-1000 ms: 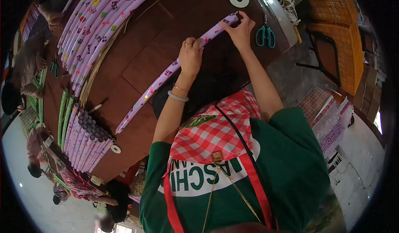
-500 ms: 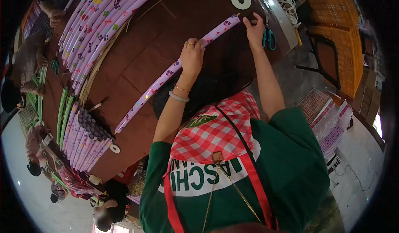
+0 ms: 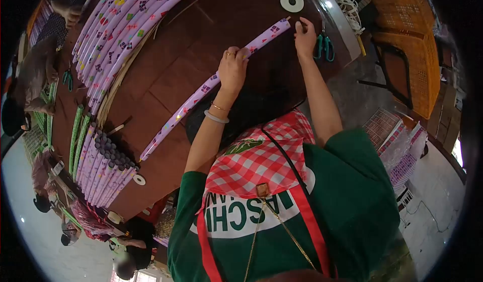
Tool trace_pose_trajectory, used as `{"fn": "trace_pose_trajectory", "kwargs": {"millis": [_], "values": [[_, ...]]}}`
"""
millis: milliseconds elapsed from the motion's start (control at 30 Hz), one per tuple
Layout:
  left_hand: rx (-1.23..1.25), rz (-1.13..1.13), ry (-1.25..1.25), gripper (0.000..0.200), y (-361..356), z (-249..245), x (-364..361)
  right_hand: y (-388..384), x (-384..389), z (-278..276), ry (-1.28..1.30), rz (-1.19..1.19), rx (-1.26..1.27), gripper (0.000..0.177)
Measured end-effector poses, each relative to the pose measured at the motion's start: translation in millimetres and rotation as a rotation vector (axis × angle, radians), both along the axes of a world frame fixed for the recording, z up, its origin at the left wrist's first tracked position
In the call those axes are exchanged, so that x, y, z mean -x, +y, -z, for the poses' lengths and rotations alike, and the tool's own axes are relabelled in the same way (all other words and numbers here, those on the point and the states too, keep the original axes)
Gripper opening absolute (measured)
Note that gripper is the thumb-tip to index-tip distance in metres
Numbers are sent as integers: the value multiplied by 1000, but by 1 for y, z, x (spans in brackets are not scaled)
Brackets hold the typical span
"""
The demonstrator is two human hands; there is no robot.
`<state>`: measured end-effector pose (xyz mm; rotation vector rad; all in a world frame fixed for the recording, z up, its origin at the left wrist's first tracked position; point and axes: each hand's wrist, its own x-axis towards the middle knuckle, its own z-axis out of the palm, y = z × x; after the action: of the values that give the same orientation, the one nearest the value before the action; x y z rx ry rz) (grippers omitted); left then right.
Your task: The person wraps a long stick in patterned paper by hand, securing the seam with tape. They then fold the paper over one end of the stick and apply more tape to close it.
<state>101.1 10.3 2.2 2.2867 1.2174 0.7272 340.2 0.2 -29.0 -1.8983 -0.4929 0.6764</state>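
Observation:
My left hand (image 3: 233,69) is closed over a long roll of lilac wrapping paper (image 3: 202,89) printed with small coloured gift motifs. The roll lies slantwise on the brown table (image 3: 166,81). Just beyond its upper right end is my right hand (image 3: 305,39), apart from the roll. Its fingers are curled in with the thumb near the index finger; anything between them is too small to make out. Teal-handled scissors (image 3: 324,48) lie beside that wrist. A white ring-shaped roll (image 3: 292,2), like tape, sits above the right hand.
Many lilac rolls (image 3: 128,30) lie along the far left, with stacked rolls (image 3: 103,169) and green rolls (image 3: 75,131) nearer. Another white ring (image 3: 139,180) lies by the stack. Co-workers sit at the left; one person's hand (image 3: 70,15) shows. A wicker chair (image 3: 410,70) stands right.
My right hand has shifted slightly left and down, its thumb and fingers drawing closer together. The scissors have moved a little. My left hand and the paper roll stay in place.

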Motion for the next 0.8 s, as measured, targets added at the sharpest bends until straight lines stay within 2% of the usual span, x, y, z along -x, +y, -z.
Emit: {"fn": "trace_pose_trajectory", "kwargs": {"millis": [33, 67, 133, 233, 267, 400, 467, 500, 633, 700, 800], "values": [[5, 2, 1, 34, 1, -1, 1, -2, -6, 10, -126, -47, 59, 33], [6, -2, 2, 34, 1, -1, 1, -3, -1, 6, -126, -51, 59, 33], [-2, 5, -2, 33, 0, 0, 1, -7, 19, -17, -671, -103, 157, 34], [-28, 6, -14, 32, 1, 2, 1, -4, 45, -32, -515, -144, 36, 65], [-27, 7, -12, 32, 1, 2, 1, -5, 51, -29, -523, -212, 82, 80], [10, 8, -13, 32, 1, -2, 2, -11, 58, -17, -581, -293, 52, 88], [17, 8, -17, 32, 2, -2, 2, -12, 47, -21, -538, -239, 202, 86], [24, 4, -14, 32, 1, -2, 2, -15, 39, -12, -656, -193, 149, 85], [15, -5, -12, 33, 1, 0, 1, -18, 20, -8, -616, -141, 144, 88], [1, -4, -9, 33, 1, 0, 0, -13, 34, -11, -612, -157, 1, 92], [0, -1, -1, 33, 1, 0, 0, -11, 56, -23, -629, -359, 120, 99]]}}
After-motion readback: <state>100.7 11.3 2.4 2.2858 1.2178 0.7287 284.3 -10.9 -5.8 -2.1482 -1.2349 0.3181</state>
